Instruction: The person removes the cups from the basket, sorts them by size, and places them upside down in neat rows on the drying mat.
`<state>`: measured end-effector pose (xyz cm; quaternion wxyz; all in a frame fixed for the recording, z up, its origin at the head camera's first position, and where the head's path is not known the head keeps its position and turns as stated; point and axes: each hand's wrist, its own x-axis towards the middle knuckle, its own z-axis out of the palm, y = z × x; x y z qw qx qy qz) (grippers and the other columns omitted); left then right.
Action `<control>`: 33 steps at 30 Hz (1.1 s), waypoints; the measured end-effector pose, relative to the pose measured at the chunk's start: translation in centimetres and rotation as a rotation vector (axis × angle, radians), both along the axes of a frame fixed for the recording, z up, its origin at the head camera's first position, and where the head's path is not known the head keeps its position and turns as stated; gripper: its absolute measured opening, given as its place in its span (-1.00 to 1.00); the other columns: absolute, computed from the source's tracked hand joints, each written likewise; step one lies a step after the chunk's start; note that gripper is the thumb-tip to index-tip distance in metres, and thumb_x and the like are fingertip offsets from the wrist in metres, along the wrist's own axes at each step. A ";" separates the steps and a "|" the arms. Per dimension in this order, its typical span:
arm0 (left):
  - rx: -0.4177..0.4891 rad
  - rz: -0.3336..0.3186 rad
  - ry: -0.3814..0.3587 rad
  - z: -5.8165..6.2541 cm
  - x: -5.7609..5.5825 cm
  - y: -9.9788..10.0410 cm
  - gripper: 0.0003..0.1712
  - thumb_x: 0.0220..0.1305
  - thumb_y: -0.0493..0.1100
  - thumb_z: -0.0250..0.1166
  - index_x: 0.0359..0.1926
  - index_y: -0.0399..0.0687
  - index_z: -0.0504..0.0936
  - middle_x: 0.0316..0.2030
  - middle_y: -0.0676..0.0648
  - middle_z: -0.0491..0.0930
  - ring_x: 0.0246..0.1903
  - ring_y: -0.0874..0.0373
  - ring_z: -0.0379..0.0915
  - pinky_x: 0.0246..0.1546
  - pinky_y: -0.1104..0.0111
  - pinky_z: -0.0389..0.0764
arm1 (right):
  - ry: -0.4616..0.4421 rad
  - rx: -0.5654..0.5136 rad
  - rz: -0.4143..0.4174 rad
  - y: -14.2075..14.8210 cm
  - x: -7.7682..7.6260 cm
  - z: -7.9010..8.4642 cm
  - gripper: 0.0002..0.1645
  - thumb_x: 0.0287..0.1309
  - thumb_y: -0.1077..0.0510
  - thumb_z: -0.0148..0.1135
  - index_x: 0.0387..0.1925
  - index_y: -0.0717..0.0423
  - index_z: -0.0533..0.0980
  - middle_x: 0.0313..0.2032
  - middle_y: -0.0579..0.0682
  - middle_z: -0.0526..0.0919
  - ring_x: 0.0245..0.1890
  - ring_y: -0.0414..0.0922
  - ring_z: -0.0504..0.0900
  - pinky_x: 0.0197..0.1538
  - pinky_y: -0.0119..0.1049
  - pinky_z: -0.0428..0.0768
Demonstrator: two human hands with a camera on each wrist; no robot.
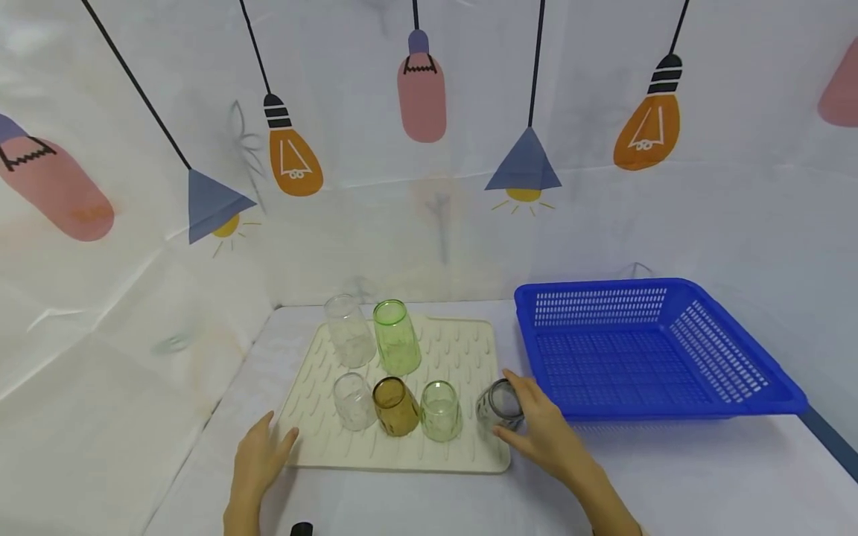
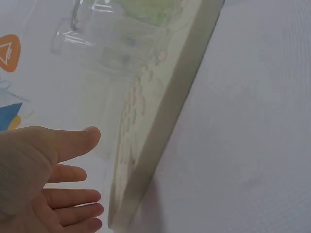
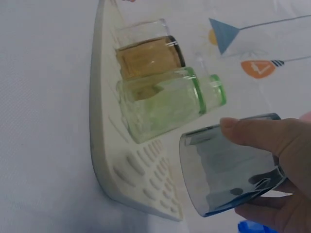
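Observation:
My right hand [image 1: 539, 432] grips a smoky grey-blue glass tumbler [image 3: 228, 165], thumb on one side and fingers on the other. The tumbler is over the right part of a cream draining mat [image 1: 402, 454], its base apart from the mat in the right wrist view. To its left stand a short green glass [image 1: 441, 412], an amber glass [image 1: 396, 406] and a short clear glass [image 1: 354, 403]. Behind these are a tall green glass [image 1: 397, 339] and a tall clear glass [image 1: 351, 333]. Beside the mat's left edge, my left hand [image 1: 260, 455] has its fingers extended and holds nothing.
A blue plastic basket [image 1: 670, 408] with perforated sides stands right of the mat, close to my right hand. White cloth [image 1: 402, 510] covers the table. Behind hangs a white sheet [image 1: 375, 231] printed with lamps. A small black object [image 1: 302, 529] shows at the bottom edge.

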<state>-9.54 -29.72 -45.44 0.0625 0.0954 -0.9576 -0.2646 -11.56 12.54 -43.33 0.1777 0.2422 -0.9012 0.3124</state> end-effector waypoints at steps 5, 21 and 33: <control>0.049 -0.010 -0.061 -1.3 -0.1 -0.9 -0.27 0.28 -0.14 0.17 0.22 -0.68 0.14 0.16 -0.63 0.17 0.18 -0.50 0.11 0.19 -0.19 0.23 | -0.022 -0.012 -0.001 -0.5 -0.2 -0.7 0.00 -0.17 0.12 0.52 0.27 0.34 0.21 0.06 0.27 0.47 0.00 0.15 0.55 -0.01 0.01 0.59; 0.163 -0.069 0.021 -3.9 0.2 -3.5 -0.19 0.14 -0.09 0.34 0.23 -0.56 0.24 0.23 -0.49 0.16 0.25 -0.41 0.06 0.22 -0.13 0.17 | -0.053 -0.122 0.005 -1.8 -1.4 -3.4 0.03 -0.32 0.09 0.58 0.20 0.42 0.28 0.06 0.29 0.51 0.06 0.18 0.51 0.08 0.05 0.52; 0.181 -0.068 0.075 -4.2 0.2 -3.2 -0.21 0.09 -0.15 0.35 0.20 -0.59 0.25 0.21 -0.47 0.20 0.24 -0.43 0.06 0.20 -0.24 0.13 | -0.110 -0.218 -0.031 -2.3 -1.9 -5.6 -0.01 -0.42 0.11 0.62 0.10 0.42 0.35 -0.01 0.26 0.56 0.00 0.16 0.55 0.06 0.06 0.53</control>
